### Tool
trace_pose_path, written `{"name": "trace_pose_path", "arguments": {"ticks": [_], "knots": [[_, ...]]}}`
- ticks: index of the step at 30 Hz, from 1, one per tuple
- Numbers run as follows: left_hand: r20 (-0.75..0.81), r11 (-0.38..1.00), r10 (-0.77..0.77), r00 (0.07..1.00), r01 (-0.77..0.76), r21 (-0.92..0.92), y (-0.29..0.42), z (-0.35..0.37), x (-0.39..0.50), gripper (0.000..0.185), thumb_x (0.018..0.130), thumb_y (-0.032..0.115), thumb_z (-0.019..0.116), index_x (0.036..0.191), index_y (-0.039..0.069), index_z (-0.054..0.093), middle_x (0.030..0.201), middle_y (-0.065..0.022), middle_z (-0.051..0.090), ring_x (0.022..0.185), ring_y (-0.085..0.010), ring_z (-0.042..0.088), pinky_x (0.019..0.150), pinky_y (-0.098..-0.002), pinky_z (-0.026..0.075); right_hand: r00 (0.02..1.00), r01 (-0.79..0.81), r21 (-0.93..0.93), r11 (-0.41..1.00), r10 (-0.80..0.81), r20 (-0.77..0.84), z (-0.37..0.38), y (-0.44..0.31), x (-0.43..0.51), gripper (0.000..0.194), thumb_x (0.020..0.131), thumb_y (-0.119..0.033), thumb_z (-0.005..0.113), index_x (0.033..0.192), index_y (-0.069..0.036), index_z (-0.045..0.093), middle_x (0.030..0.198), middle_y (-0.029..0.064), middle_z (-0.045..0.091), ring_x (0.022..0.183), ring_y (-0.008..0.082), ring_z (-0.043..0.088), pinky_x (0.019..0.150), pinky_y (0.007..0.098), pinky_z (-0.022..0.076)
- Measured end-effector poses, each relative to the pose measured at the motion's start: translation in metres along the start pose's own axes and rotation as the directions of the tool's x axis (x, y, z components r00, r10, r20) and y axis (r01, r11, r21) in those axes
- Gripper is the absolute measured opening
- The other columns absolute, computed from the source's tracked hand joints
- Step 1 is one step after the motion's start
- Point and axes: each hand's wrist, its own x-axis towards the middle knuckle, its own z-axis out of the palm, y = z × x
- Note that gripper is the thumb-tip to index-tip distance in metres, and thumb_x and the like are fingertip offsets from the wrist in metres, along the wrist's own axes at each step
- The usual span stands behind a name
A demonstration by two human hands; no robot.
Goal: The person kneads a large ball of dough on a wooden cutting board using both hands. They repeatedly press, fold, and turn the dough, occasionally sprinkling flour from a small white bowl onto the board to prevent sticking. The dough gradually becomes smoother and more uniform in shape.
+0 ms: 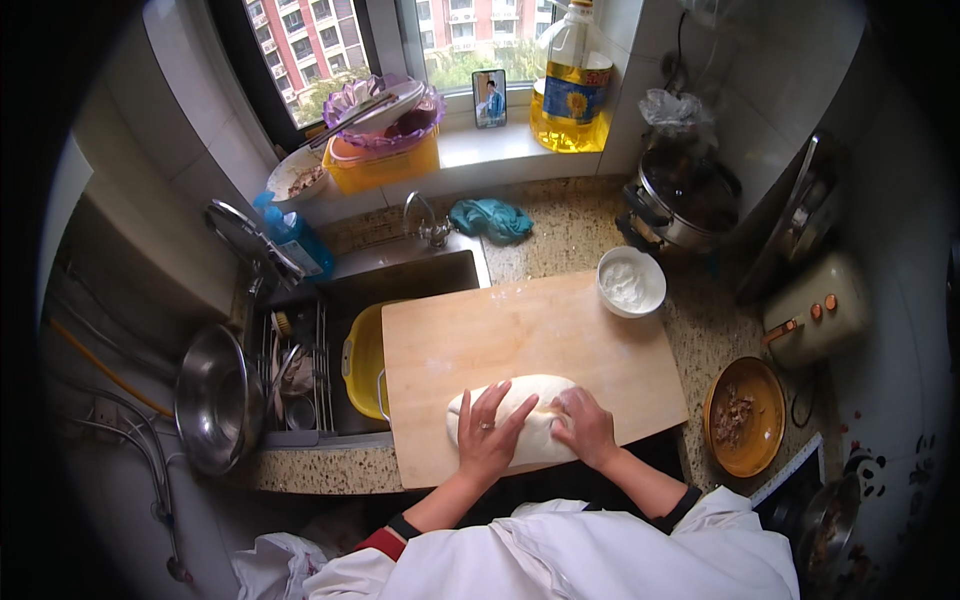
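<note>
A large oblong lump of white dough (541,386) lies near the front edge of a wooden cutting board (480,330). My left hand (491,431) rests flat on the dough's left part, fingers spread, with a ring on one finger. On the right end, my right hand (586,429) presses with curled fingers and grips a fold of the dough. A white bowl of flour (628,282) stands at the board's back right corner. Thin patches of flour show on the board.
Left of the board is a sink with a yellow basin (364,360), a drying rack and a steel bowl (217,401). To the right are an orange plate with chopped food (744,416), a toaster (817,311) and a lidded pot (686,195). A teal cloth (491,220) lies behind.
</note>
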Motion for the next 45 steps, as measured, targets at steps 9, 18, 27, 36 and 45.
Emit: {"name": "trace_pose_path", "arguments": {"ticks": [9,18,27,36,45], "knots": [[0.235,0.989,0.047,0.971,-0.012,-0.148,-0.016,0.014,0.002,0.047,0.086,0.016,0.063,0.132,0.018,0.064,0.144,-0.0033,0.058,0.136,-0.0326,0.051,0.113,-0.0596,0.034,0.998,0.001,0.061,0.998,-0.004,0.055,0.019,-0.023,0.011,0.039,0.074,-0.016,0.062,0.112,-0.011,0.066,0.118,0.0062,0.064,0.117,0.0273,0.056,0.102,0.0438,0.0376],[0.372,0.993,0.113,0.921,-0.097,-0.062,-0.035,0.019,0.023,0.059,0.083,0.032,0.059,0.137,0.009,0.059,0.141,-0.0138,0.056,0.143,-0.0353,0.041,0.115,-0.0657,0.024,0.977,0.126,-0.323,0.938,-0.062,0.202,0.044,-0.009,0.044,0.056,0.076,-0.028,0.064,0.130,-0.016,0.061,0.140,0.0084,0.054,0.135,0.0260,0.047,0.115,0.0575,0.0244],[0.418,0.998,-0.016,0.909,0.041,-0.051,-0.056,0.035,0.060,0.051,0.084,0.028,0.055,0.131,0.009,0.060,0.143,-0.0139,0.055,0.134,-0.0334,0.049,0.112,-0.0588,0.033,0.975,0.024,-0.294,0.955,0.042,0.216,0.063,0.010,0.087,0.058,0.085,-0.026,0.053,0.141,-0.016,0.053,0.142,0.0086,0.053,0.136,0.0265,0.044,0.117,0.0552,0.0229],[0.203,0.902,-0.347,0.916,0.385,-0.195,-0.067,0.023,0.035,0.035,0.096,0.022,0.053,0.127,0.009,0.064,0.138,-0.0143,0.057,0.133,-0.0352,0.048,0.116,-0.0541,0.028,0.919,0.031,-0.264,0.964,0.076,0.386,0.058,-0.035,0.075,0.061,0.091,-0.027,0.050,0.148,-0.009,0.045,0.154,0.0163,0.043,0.150,0.0343,0.028,0.121,0.0619,0.0111],[0.094,0.925,-0.377,0.921,0.370,0.085,-0.108,0.052,0.009,0.043,0.097,0.025,0.048,0.134,0.005,0.058,0.147,-0.0085,0.049,0.142,-0.0337,0.038,0.121,-0.0575,0.018,0.961,0.255,-0.395,0.882,-0.187,0.202,0.112,-0.040,0.089,0.049,0.098,-0.026,0.042,0.143,-0.011,0.055,0.142,0.0128,0.056,0.138,0.0349,0.045,0.117,0.0589,0.0247]]}}
